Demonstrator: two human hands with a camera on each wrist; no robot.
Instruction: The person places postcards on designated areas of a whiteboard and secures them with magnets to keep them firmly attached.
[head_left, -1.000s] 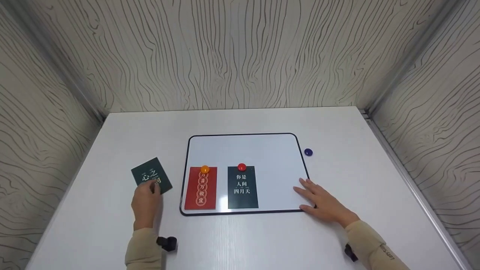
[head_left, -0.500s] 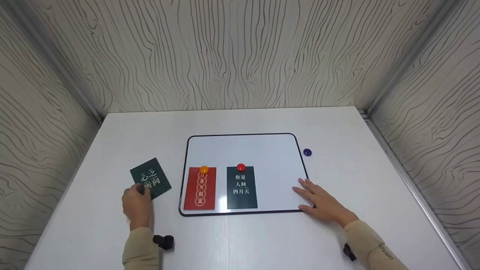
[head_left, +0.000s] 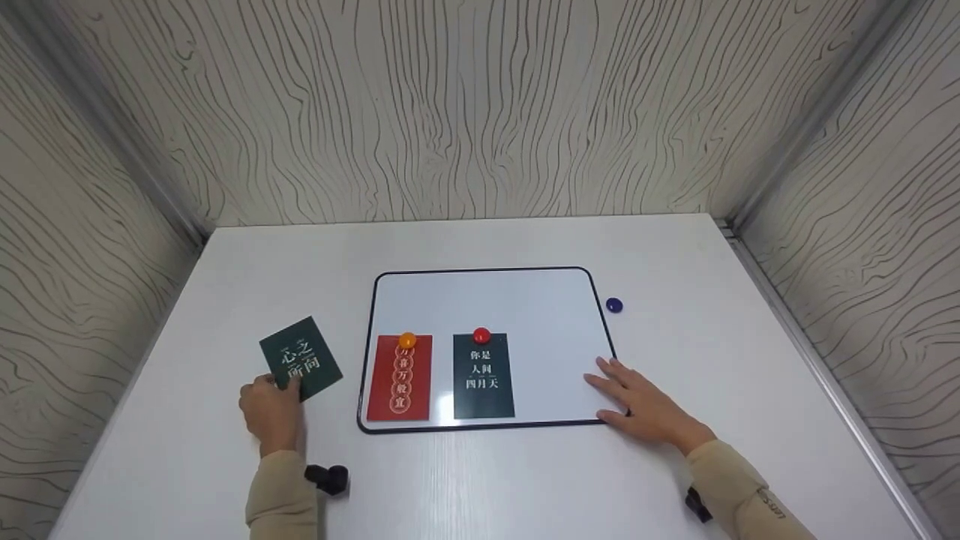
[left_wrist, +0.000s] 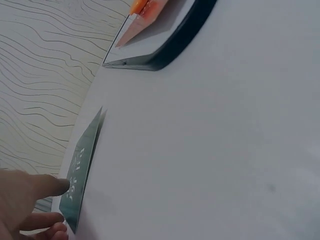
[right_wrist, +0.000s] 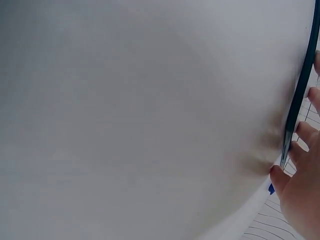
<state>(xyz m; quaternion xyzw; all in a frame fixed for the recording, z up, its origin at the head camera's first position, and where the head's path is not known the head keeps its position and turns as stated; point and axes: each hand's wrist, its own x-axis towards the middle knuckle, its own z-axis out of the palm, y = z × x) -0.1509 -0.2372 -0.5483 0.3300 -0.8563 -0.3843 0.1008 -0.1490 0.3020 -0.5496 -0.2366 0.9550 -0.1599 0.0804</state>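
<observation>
At the left of the head view, my left hand [head_left: 270, 414] pinches the lower left edge of a dark green card [head_left: 311, 346] with white characters. Its thumb lies over the printed face in the left wrist view, fingertips at the edge, and a shadow runs along the card. My right hand [head_left: 654, 409] rests with spread fingers on the lower right corner of a black-framed whiteboard [head_left: 555, 322]. On the board lie a red card [head_left: 382, 390] under an orange round magnet [head_left: 407, 340] and another dark green card [head_left: 484, 403] under a red magnet [head_left: 481, 335].
A dark blue round magnet [head_left: 614, 305] lies on the white table [head_left: 480, 480], just right of the board's frame. Wood-patterned panels [head_left: 465, 112] enclose the table at the back and sides. A black wrist camera [head_left: 328, 478] sits beside the left sleeve.
My left hand has drawn back from over the card's characters to its lower left edge, uncovering most of the print. The right hand stays in place on the board.
</observation>
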